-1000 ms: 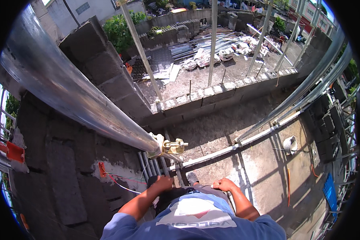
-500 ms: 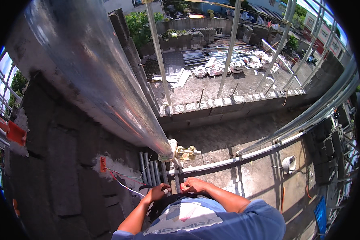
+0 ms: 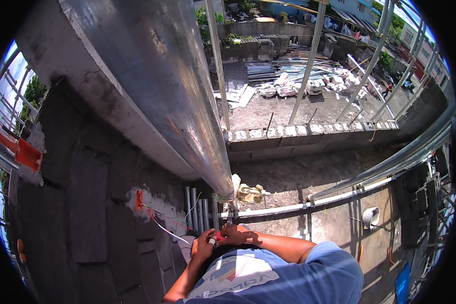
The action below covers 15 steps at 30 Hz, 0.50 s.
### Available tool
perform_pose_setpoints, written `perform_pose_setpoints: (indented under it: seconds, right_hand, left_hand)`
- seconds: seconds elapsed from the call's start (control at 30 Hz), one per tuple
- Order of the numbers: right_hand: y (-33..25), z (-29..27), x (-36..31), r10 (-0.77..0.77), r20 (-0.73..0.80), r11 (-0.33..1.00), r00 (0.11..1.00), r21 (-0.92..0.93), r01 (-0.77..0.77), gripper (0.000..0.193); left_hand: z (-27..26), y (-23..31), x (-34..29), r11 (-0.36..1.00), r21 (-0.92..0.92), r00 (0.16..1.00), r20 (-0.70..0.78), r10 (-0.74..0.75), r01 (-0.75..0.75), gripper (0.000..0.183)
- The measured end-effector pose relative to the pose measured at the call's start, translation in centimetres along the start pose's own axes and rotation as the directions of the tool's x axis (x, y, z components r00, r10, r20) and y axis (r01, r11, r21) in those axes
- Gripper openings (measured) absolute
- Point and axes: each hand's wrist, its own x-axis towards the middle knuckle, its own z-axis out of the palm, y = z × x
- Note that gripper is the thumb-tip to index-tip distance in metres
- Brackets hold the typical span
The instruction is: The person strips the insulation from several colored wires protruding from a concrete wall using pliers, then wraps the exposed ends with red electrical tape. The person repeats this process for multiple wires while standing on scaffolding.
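Note:
Close in front of my body, my two hands are together. My left hand (image 3: 201, 247) is closed around a small white, round-ended piece (image 3: 212, 240); its exact kind is too small to tell. Beside it, my right hand (image 3: 236, 234) is closed on a small red thing (image 3: 220, 236), partly hidden by the fingers, which touches or nearly touches the white piece. Just beyond my hands stand several grey metal pipes (image 3: 194, 206). A thick shiny metal pole (image 3: 187, 111) slants down toward them, with a metal clamp (image 3: 251, 193) at its lower end.
An orange electrical box (image 3: 139, 199) with red and white wires (image 3: 167, 230) sits in the block wall at left. A horizontal scaffold pipe (image 3: 273, 210) crosses ahead. Farther off are a low block wall (image 3: 309, 129), stacked pipes and white bags (image 3: 285, 86).
My hands have come closer together, the red thing now against the white piece. The whole view has shifted, so surroundings sit farther right and slightly lower.

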Motion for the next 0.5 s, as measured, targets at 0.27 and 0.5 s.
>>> perform_pose_setpoints:
  seconds: [0.27,0.5]
  right_hand:
    - [-1.0,-1.2,0.3,-0.016,0.058,0.998,0.998,-0.062,0.019,0.058]
    - [-2.5,-3.2,-1.1,-0.126,0.029,0.990,0.992,-0.057,0.127,0.051]
  left_hand:
    - [-0.7,0.9,-0.5,0.972,0.162,0.974,-0.120,0.191,-0.170,0.040]
    - [-1.2,1.5,-0.3,0.969,0.208,0.989,-0.029,0.145,-0.136,0.040]
